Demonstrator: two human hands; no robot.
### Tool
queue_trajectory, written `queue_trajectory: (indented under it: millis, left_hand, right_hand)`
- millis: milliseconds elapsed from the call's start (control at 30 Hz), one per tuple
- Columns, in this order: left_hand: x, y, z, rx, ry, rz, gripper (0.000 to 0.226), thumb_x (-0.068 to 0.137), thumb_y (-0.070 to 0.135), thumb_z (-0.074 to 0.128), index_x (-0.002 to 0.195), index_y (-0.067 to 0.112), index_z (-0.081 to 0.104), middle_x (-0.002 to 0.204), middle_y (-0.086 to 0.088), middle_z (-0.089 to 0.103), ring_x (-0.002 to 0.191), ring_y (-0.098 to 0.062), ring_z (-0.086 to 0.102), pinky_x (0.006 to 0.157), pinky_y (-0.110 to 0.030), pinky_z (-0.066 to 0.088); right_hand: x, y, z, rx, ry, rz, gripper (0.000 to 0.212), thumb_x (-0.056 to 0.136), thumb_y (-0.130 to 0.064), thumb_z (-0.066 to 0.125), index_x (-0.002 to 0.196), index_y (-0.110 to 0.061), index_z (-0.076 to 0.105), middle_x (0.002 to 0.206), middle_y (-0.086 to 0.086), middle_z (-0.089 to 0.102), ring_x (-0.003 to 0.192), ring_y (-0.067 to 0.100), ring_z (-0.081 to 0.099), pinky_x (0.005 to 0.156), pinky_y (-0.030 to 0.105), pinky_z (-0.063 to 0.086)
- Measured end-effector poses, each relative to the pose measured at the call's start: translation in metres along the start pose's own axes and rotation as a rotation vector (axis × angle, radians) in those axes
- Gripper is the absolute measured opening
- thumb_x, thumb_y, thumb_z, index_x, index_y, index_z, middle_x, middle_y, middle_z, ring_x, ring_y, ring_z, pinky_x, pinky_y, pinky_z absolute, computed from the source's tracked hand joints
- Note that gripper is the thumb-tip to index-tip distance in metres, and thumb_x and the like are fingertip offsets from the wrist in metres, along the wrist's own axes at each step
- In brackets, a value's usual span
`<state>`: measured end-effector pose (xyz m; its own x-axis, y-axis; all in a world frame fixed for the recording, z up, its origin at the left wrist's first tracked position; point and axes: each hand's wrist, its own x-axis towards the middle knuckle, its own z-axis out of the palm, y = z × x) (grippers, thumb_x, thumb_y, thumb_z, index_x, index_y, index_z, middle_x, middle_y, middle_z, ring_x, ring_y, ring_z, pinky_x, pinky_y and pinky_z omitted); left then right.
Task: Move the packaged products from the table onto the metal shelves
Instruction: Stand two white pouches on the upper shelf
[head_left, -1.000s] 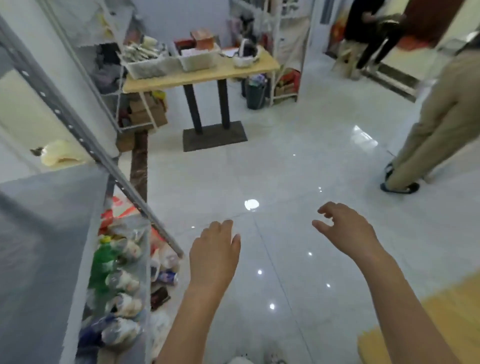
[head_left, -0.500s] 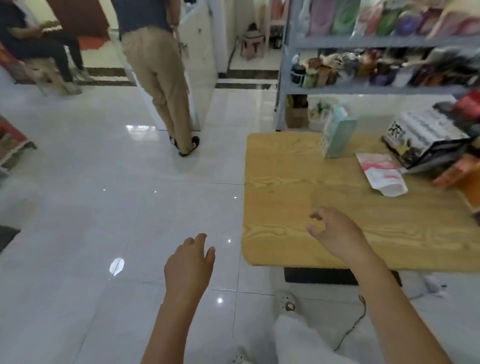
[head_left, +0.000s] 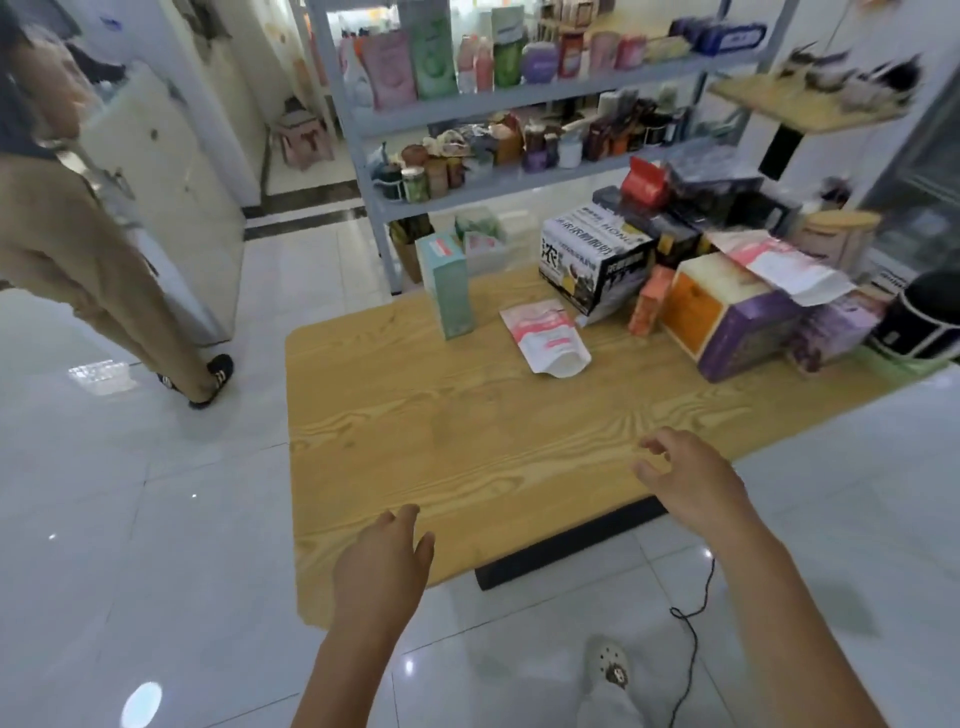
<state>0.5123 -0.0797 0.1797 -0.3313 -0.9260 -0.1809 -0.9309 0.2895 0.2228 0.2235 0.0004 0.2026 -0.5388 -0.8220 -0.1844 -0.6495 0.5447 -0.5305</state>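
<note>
Two grips hover empty above the near edge of the wooden bench (head_left: 415, 441). The left grip (head_left: 382, 566) has relaxed, nearly straight fingers, and the right grip (head_left: 691, 478) is loosely curled around nothing. Packaged products sit at the bench's far side: an upright teal box (head_left: 447, 286), a flat pink-and-white pouch (head_left: 545, 338) just beside it, a black-and-white carton (head_left: 592, 265), and an orange-and-purple box (head_left: 727, 317). Metal shelves (head_left: 353, 130) stand behind the bench, stocked with bottles and jars.
</note>
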Motion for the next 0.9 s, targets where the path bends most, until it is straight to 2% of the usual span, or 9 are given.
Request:
queue_trajectory:
  millis: [233, 367, 733, 900]
  left_hand:
    - [0.064, 0.132, 0.025, -0.016, -0.001, 0.101, 0.042, 0.100, 0.042, 0.038, 0.140, 0.028, 0.040, 0.121, 0.005, 0.057, 0.103, -0.014, 0.060, 0.073, -0.027, 0.045]
    - [0.085, 0.181, 0.042, -0.030, -0.046, 0.126, 0.041, 0.100, 0.042, 0.038, 0.138, 0.029, 0.041, 0.121, 0.006, 0.057, 0.106, -0.014, 0.058, 0.077, -0.027, 0.047]
    - [0.171, 0.210, 0.064, -0.046, -0.167, 0.030, 0.039, 0.098, 0.040, 0.043, 0.135, 0.026, 0.046, 0.120, 0.001, 0.058, 0.112, -0.018, 0.058, 0.083, -0.034, 0.050]
    - [0.240, 0.225, 0.074, -0.115, -0.218, -0.011, 0.041, 0.099, 0.039, 0.043, 0.137, 0.023, 0.047, 0.132, -0.002, 0.054, 0.118, -0.022, 0.054, 0.086, -0.035, 0.047]
  right_hand:
    - [0.068, 0.103, -0.081, -0.007, 0.075, 0.102, 0.031, 0.092, -0.033, 0.058, 0.120, -0.022, 0.058, 0.124, 0.000, 0.057, 0.111, 0.018, 0.053, 0.080, 0.031, 0.040]
    - [0.095, 0.141, -0.110, 0.011, 0.091, 0.152, 0.034, 0.092, -0.032, 0.059, 0.124, -0.021, 0.057, 0.124, 0.001, 0.057, 0.112, 0.019, 0.053, 0.079, 0.029, 0.038]
    - [0.158, 0.168, -0.115, -0.001, 0.034, 0.209, 0.034, 0.091, -0.029, 0.060, 0.123, -0.017, 0.057, 0.122, 0.001, 0.057, 0.110, 0.019, 0.054, 0.081, 0.031, 0.042]
    - [0.206, 0.159, -0.111, -0.027, 0.104, 0.174, 0.031, 0.089, -0.021, 0.061, 0.120, -0.018, 0.058, 0.118, 0.002, 0.057, 0.113, 0.021, 0.051, 0.083, 0.033, 0.043]
